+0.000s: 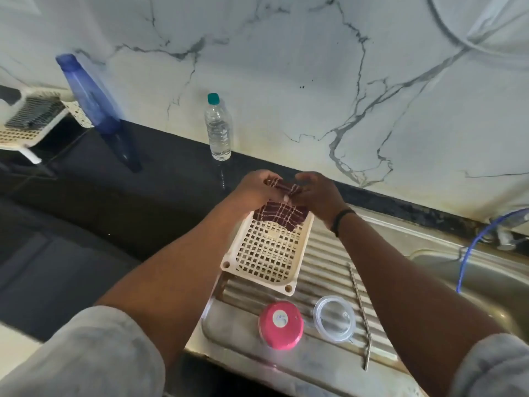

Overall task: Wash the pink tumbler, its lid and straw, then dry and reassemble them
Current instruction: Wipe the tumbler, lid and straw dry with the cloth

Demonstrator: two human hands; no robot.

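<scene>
**Drying cloth in both hands, tumbler parts waiting on the drainboard**

Head view. The left hand (pixel 259 187) and the right hand (pixel 317 193) are close together, each with fingers curled round a maroon checked cloth (pixel 282 216). Its loose lower end drapes onto the far rim of a cream plastic lattice basket (pixel 267 257) just below the hands. The cloth looks soft and limp; it should bunch easily and wants gathering in the fist rather than pinching at a corner.

Well nearer the body than both hands, on the ribbed steel drainboard (pixel 323 262), the pink tumbler (pixel 281 325) stands upside down. It looks light and smooth, probably slippery if wet, so I would take it round the wall. Just beside it, toward the right forearm, lies the clear lid (pixel 334 318), thin and springy-looking, best held by its rim. Beyond that lies the bent metal straw (pixel 361 316): stiff, slim, apt to roll in the grooves.

The tumbler's base carries a small round sticker; its writing is too blurred to read.
</scene>
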